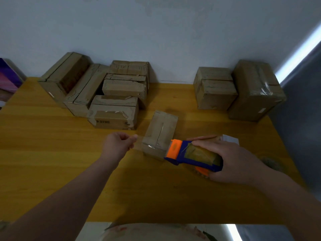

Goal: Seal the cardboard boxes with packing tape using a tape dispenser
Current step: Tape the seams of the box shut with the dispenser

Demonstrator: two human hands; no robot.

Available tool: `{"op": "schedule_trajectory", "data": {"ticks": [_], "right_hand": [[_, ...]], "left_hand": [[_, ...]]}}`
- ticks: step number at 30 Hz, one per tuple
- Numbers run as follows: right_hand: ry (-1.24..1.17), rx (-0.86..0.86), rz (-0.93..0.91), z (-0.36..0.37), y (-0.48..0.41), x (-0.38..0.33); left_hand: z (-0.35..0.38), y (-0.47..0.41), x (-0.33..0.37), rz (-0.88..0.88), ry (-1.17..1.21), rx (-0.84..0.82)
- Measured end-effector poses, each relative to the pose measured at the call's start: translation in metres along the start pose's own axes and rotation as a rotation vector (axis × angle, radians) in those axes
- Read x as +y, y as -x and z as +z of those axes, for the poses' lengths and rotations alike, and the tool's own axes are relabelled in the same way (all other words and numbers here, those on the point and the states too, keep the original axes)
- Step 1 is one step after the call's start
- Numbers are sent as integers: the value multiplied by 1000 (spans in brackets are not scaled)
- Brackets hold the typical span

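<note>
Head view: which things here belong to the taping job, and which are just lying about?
Job: small box; tape dispenser, held by the right hand; clear tape, apparently pinched by the left hand; box pile at left; two boxes at right.
Lying about: thin stick and white paper beyond the right hand; purple object at the left edge.

The camera rides on my head, wide-angled, looking forward and down across the wooden table (pixel 52 153) to the wall (pixel 156 32). My left hand (pixel 116 145) and right hand (pixel 231 162) sit close, mid-frame, forearms (pixel 69 197) entering from below.
</note>
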State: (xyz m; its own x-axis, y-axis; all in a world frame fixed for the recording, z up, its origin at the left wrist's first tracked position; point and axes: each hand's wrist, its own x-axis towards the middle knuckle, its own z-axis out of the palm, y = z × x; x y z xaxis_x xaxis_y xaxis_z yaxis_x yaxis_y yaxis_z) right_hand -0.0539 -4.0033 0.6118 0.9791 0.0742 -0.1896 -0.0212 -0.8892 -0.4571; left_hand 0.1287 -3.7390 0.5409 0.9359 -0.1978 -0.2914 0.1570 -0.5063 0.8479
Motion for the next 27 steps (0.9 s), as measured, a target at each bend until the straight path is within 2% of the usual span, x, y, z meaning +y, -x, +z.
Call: {"op": "schedule_trajectory", "data": {"ticks": [8,17,21,24,27], "right_hand": [[89,-53,59,9,-6,12],[27,-66,79,25,-14,20],[19,-59,87,27,-14,21],[17,-58,92,28,-14,23],[21,-55,90,29,-14,24]], "left_hand": [[11,-5,-10,-5,-110,15],[18,-11,-21,-106,41,-143],[15,-11,-18,-56,-116,-229],[12,-14,-11,-37,-328,-270],[9,-12,-8,11,-514,-157]]}}
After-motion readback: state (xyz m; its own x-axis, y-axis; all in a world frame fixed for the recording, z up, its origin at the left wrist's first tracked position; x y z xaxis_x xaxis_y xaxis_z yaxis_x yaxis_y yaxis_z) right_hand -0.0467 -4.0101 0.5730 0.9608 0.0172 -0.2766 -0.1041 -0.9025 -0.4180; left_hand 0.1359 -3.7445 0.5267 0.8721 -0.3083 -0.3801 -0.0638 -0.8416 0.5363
